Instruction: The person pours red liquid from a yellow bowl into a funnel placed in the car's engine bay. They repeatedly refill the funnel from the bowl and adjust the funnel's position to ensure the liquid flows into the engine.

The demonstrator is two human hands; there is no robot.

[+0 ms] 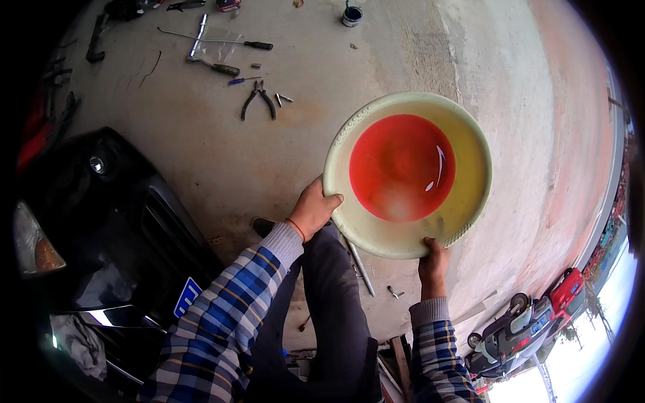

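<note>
Basin [474,161] with red liquid [402,164] is held over the floor [208,154], inside the floor's right edge; left hand [316,209] clamps its left rim, right hand [433,262] its near rim.

**Red liquid [402,161], pale-green basin [474,164], plaid all over**

The liquid is glowing bright red, with a whitish-pink patch showing near its lower edge. The basin is flashing pale green on the rim and leaning proper yellow inside on the right. The sleeves [225,299] are rocking a blue, navy and white check with thin orangey lines running through, while the cuffs [283,246] are looking plain grey. The wristband [294,229] is popping orange-red; the trousers [336,289] are reading dark grey. Off left, the car [111,201] is gleaming black, its plate [187,297] showing blue with white marks, its headlight [40,245] sporting amber. The floor [215,158] is wearing grey, plus streaky pinkish-red on the right.
</note>
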